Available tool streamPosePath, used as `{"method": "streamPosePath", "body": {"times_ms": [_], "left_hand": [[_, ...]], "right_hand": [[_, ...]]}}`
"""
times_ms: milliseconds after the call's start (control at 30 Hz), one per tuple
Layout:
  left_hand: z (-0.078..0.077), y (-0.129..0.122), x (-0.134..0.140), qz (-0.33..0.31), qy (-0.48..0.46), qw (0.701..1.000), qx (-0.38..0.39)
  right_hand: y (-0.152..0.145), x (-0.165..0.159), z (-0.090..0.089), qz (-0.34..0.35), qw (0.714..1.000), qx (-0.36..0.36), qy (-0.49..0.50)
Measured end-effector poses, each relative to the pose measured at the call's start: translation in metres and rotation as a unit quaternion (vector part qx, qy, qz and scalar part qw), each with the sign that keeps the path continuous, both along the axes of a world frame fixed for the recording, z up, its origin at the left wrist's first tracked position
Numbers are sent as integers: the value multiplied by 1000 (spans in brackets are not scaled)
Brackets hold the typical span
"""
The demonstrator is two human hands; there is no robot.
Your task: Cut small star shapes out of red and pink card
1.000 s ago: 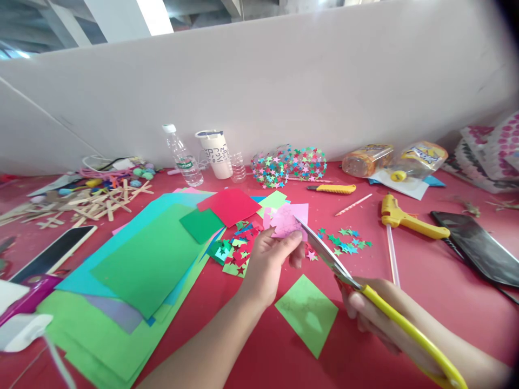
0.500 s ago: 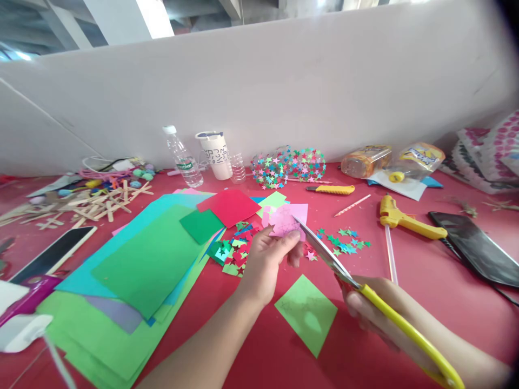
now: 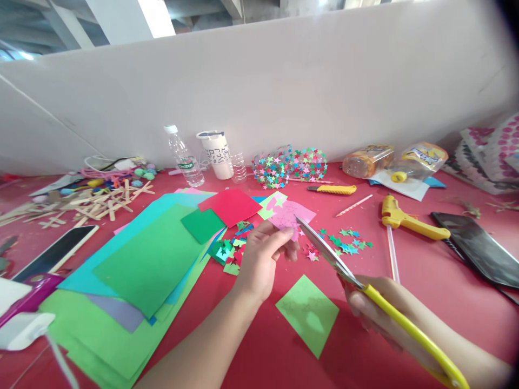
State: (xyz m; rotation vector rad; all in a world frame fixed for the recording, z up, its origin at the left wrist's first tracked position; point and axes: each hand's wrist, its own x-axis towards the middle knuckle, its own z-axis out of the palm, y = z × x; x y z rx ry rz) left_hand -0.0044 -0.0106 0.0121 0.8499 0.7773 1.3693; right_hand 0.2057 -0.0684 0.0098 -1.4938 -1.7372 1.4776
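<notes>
Between thumb and fingers, my left hand [image 3: 259, 254] pinches a piece of pink paper [image 3: 288, 215] with faint drawn lines on it. Yellow-handled scissors [image 3: 332, 256] are gripped in my right hand [image 3: 375, 302], their blade tips at the pink paper's right part. On the red table below lies a light green square of paper [image 3: 308, 316] with pencil marks. Small cut stars [image 3: 348, 241] in green, blue and pink are scattered right of the paper. Coloured scraps [image 3: 231, 254] lie just left of my left hand, partly hidden by it.
Stacked coloured sheets [image 3: 150, 259] cover the left side. Behind stand a water bottle [image 3: 186, 162], a white cup [image 3: 217, 156] and star-covered clear bottles [image 3: 271, 168]. To the right lie a yellow utility knife [image 3: 334, 189], a glue gun [image 3: 413, 222] and a dark phone [image 3: 478, 246].
My left hand has turned the pink paper, so its edge now points further right. The scissors stay at the paper, almost unmoved.
</notes>
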Motion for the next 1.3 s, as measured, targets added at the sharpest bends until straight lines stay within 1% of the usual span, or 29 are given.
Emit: {"method": "streamPosePath", "body": {"times_ms": [167, 367, 500, 600, 667, 767, 833, 933, 1033, 1133, 1300], "left_hand": [[-1, 2, -1, 26, -10, 1000, 2], [1, -1, 2, -23, 0, 1000, -16], [2, 0, 2, 14, 0, 1000, -6], [3, 1, 0, 35, 31, 999, 15], [4, 1, -1, 40, 59, 997, 37], [6, 1, -3, 43, 88, 994, 56], [6, 0, -3, 45, 94, 993, 59], [8, -1, -2, 42, 92, 993, 61], [8, -1, -3, 41, 90, 994, 56], [7, 1, -5, 39, 89, 993, 61], [5, 4, -8, 15, 79, 995, 63]], "right_hand": [[0, 0, -4, 9, 1000, -1, -1], [0, 0, -10, 17, 1000, -6, -18], [1, 0, -9, 22, 999, -10, -36], [2, 1, -8, 25, 999, -12, -45], [2, 2, -8, 21, 999, -1, -48], [0, 4, -9, 4, 998, 52, -36], [-1, 5, -8, 3, 997, 77, -29], [0, 6, -7, 21, 995, 88, -32], [1, 8, -6, 24, 993, 109, -33], [2, 10, -5, 25, 993, 112, -35], [3, 12, -5, 43, 994, 89, -42]]}}
